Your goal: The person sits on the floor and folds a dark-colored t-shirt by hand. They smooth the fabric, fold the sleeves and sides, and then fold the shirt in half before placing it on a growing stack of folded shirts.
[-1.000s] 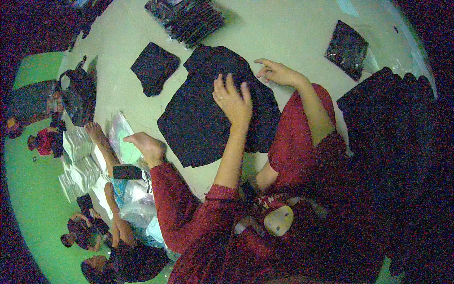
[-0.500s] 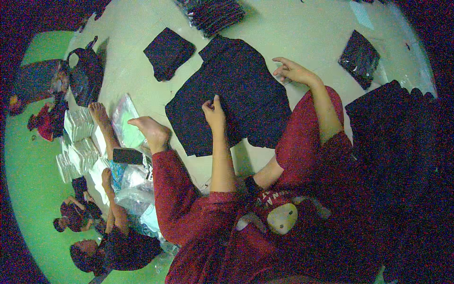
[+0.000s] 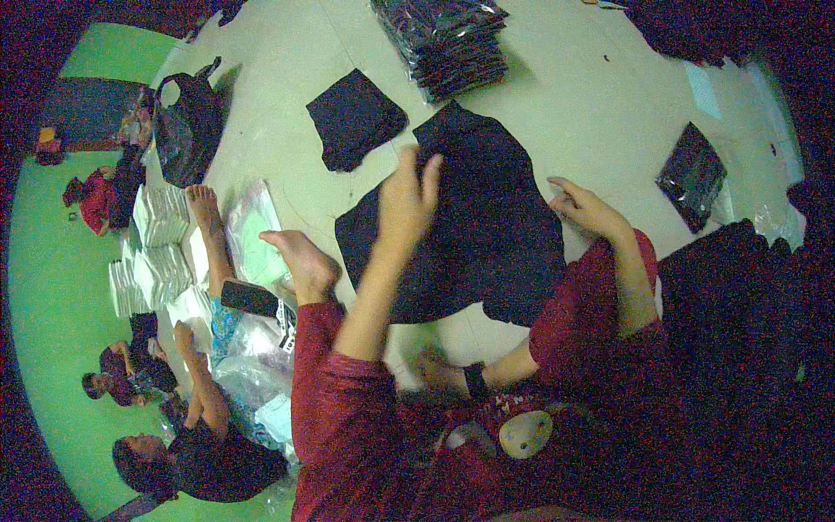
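Lying spread on the pale, smooth floor (image 3: 600,78), the broad black cloth piece (image 3: 487,226) is directly ahead of the person, between the two hands. It narrows to a blunt tip at the far end and widens toward the near edge, where a notch interrupts it. Length and width look so alike, under this bent view, that I cannot name a long axis; the tip points away from the person.

The left hand (image 3: 406,204) is the nearer one: it overlaps the cloth's left far edge, thumb well apart from the fingers, with nothing visible in it. Blur hides whether it touches the fabric. Just beyond its fingertips, farther to the left, sits a folded black cloth square (image 3: 355,120).

The right hand (image 3: 593,211) is just outside the cloth's right edge, above the maroon trouser leg (image 3: 583,291), its fingers loosely curved and parted with nothing seen between them; contact with the cloth cannot be told. Past the far tip stands a stack of black, glossy plastic-wrapped packets (image 3: 452,52).
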A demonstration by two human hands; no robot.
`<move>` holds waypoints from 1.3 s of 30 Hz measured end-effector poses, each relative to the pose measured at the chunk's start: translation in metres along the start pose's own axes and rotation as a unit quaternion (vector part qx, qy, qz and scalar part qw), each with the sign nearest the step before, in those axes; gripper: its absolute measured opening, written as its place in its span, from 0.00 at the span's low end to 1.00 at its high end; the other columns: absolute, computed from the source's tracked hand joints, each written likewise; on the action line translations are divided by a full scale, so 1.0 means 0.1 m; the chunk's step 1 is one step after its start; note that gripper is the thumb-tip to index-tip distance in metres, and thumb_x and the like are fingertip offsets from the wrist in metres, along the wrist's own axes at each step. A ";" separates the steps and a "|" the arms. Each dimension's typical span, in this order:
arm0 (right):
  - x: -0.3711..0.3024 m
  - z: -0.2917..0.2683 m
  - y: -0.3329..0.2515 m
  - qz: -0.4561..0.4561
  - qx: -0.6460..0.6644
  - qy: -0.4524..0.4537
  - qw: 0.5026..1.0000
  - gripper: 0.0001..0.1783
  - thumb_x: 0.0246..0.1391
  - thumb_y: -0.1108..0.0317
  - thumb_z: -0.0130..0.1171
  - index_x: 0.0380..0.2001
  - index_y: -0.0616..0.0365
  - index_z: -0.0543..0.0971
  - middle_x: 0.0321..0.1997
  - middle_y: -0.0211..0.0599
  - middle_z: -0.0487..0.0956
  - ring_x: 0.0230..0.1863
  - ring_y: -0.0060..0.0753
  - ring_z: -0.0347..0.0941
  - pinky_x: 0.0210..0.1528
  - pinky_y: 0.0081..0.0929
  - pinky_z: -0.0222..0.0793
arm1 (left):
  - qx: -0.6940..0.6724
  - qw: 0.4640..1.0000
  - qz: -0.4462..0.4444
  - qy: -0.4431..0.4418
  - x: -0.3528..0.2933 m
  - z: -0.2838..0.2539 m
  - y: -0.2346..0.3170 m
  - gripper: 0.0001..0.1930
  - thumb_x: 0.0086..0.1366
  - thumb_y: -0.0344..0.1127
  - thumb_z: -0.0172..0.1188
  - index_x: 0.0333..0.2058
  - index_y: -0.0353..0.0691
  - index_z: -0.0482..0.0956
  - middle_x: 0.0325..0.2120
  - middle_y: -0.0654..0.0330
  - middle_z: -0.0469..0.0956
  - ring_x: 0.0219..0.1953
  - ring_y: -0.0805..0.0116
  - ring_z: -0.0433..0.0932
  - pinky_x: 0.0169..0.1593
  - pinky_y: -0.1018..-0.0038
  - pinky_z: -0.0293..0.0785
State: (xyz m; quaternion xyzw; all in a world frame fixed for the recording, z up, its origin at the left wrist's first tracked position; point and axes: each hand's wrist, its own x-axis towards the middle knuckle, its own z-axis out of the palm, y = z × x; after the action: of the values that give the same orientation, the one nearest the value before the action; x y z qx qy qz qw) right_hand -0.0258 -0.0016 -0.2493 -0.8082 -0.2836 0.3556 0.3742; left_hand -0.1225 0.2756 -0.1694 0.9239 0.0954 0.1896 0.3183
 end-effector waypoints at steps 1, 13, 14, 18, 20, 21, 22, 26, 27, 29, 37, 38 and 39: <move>-0.02 0.00 -0.04 0.022 0.006 -0.009 1.000 0.26 0.53 0.71 0.48 0.56 0.54 0.58 0.35 0.37 0.75 0.35 0.28 0.70 0.40 0.25 0.67 | 0.011 0.998 0.066 0.008 0.22 -0.20 -0.07 0.16 0.60 0.41 0.51 0.38 0.34 0.66 0.28 0.41 0.73 0.31 0.43 0.73 0.33 0.59 0.69; 0.04 0.17 -0.17 0.024 -0.048 -0.125 0.991 0.34 0.46 0.77 0.53 0.58 0.52 0.55 0.39 0.39 0.73 0.38 0.33 0.71 0.42 0.29 0.67 | 0.294 0.952 -0.073 -0.045 1.59 -0.29 -2.11 0.36 0.55 0.67 0.39 0.56 0.49 0.58 0.54 0.45 0.58 0.54 0.44 0.60 0.53 0.48 0.57; 0.03 0.18 -0.17 0.020 -0.031 -0.123 0.992 0.34 0.46 0.77 0.52 0.58 0.52 0.55 0.39 0.39 0.73 0.38 0.33 0.71 0.41 0.29 0.67 | 0.323 0.944 -0.068 -0.015 1.44 -0.05 -2.13 0.36 0.55 0.67 0.39 0.56 0.50 0.58 0.56 0.47 0.55 0.58 0.46 0.55 0.55 0.46 0.51; 0.00 0.23 -0.15 0.000 -0.036 -0.132 0.991 0.34 0.46 0.79 0.51 0.58 0.51 0.55 0.38 0.38 0.74 0.37 0.32 0.71 0.39 0.29 0.69 | 0.378 0.924 -0.065 -0.001 0.99 0.42 -2.02 0.35 0.55 0.67 0.38 0.58 0.55 0.55 0.59 0.49 0.50 0.61 0.49 0.48 0.54 0.39 0.43; 0.00 0.24 -0.13 -0.003 -0.032 -0.137 0.990 0.34 0.46 0.79 0.51 0.57 0.51 0.55 0.38 0.37 0.74 0.36 0.32 0.72 0.39 0.28 0.69 | 0.328 0.939 -0.100 -0.027 1.03 0.35 -1.93 0.36 0.55 0.67 0.38 0.58 0.54 0.54 0.59 0.50 0.50 0.62 0.50 0.46 0.55 0.39 0.39; 0.00 0.25 -0.12 0.007 -0.025 -0.140 0.990 0.34 0.46 0.79 0.51 0.57 0.51 0.55 0.38 0.37 0.74 0.36 0.31 0.72 0.40 0.28 0.69 | 0.318 0.940 -0.116 -0.044 1.06 0.28 -1.86 0.36 0.56 0.67 0.37 0.58 0.53 0.54 0.59 0.50 0.50 0.62 0.50 0.46 0.55 0.39 0.39; 0.02 0.24 -0.10 -0.001 -0.026 -0.139 0.990 0.34 0.45 0.79 0.51 0.57 0.51 0.56 0.38 0.37 0.75 0.36 0.31 0.72 0.40 0.28 0.68 | 0.309 0.939 -0.137 -0.066 1.10 0.19 -1.78 0.36 0.56 0.66 0.37 0.58 0.52 0.54 0.59 0.50 0.49 0.62 0.50 0.46 0.56 0.39 0.38; 0.07 0.23 -0.04 -0.018 -0.048 -0.119 0.992 0.35 0.44 0.72 0.57 0.56 0.55 0.57 0.39 0.40 0.76 0.41 0.38 0.72 0.44 0.31 0.68 | 0.166 0.973 0.111 0.115 0.53 0.17 -1.16 0.19 0.53 0.43 0.56 0.40 0.36 0.70 0.39 0.48 0.71 0.43 0.51 0.68 0.47 0.59 0.62; 0.07 0.24 -0.03 -0.008 -0.037 -0.120 0.992 0.35 0.44 0.72 0.57 0.56 0.55 0.57 0.39 0.39 0.76 0.40 0.38 0.72 0.44 0.31 0.68 | 0.084 0.972 0.189 0.111 0.15 0.24 -0.93 0.13 0.52 0.36 0.56 0.34 0.34 0.70 0.31 0.48 0.71 0.35 0.50 0.70 0.40 0.62 0.66; 0.07 0.25 -0.02 -0.004 -0.045 -0.120 0.992 0.34 0.43 0.71 0.57 0.56 0.55 0.58 0.38 0.39 0.76 0.40 0.37 0.73 0.43 0.30 0.68 | 0.158 0.967 0.085 -0.181 -0.68 0.40 -0.45 0.11 0.51 0.39 0.56 0.29 0.38 0.73 0.28 0.52 0.72 0.33 0.51 0.70 0.37 0.60 0.69; 0.10 0.30 0.08 -0.006 -0.107 -0.077 0.991 0.34 0.44 0.76 0.54 0.56 0.60 0.56 0.34 0.35 0.76 0.34 0.28 0.72 0.38 0.26 0.68 | 0.110 0.943 0.213 -0.233 -2.20 0.76 0.25 0.16 0.49 0.38 0.56 0.38 0.41 0.72 0.46 0.51 0.66 0.52 0.54 0.61 0.57 0.52 0.51; 0.09 0.30 0.11 -0.009 -0.061 -0.075 0.995 0.32 0.46 0.69 0.55 0.56 0.58 0.58 0.40 0.39 0.74 0.40 0.33 0.70 0.43 0.29 0.66 | 0.141 0.936 0.207 -0.248 -2.24 0.79 0.26 0.16 0.48 0.38 0.56 0.36 0.40 0.72 0.45 0.51 0.66 0.51 0.54 0.62 0.55 0.53 0.53; 0.10 0.31 0.12 0.043 -0.053 -0.083 0.994 0.32 0.47 0.62 0.55 0.56 0.55 0.60 0.46 0.43 0.72 0.46 0.38 0.69 0.49 0.32 0.64 | 0.120 0.940 0.210 -0.240 -2.24 0.81 0.23 0.15 0.48 0.37 0.56 0.35 0.39 0.72 0.44 0.51 0.67 0.50 0.54 0.63 0.54 0.54 0.55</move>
State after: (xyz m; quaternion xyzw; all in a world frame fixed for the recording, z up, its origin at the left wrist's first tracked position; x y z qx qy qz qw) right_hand -0.0423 0.0112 -0.2772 -0.8057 -0.2969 0.4222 0.2905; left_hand -0.2915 0.1463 -0.2786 0.9724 -0.1583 0.0121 0.1709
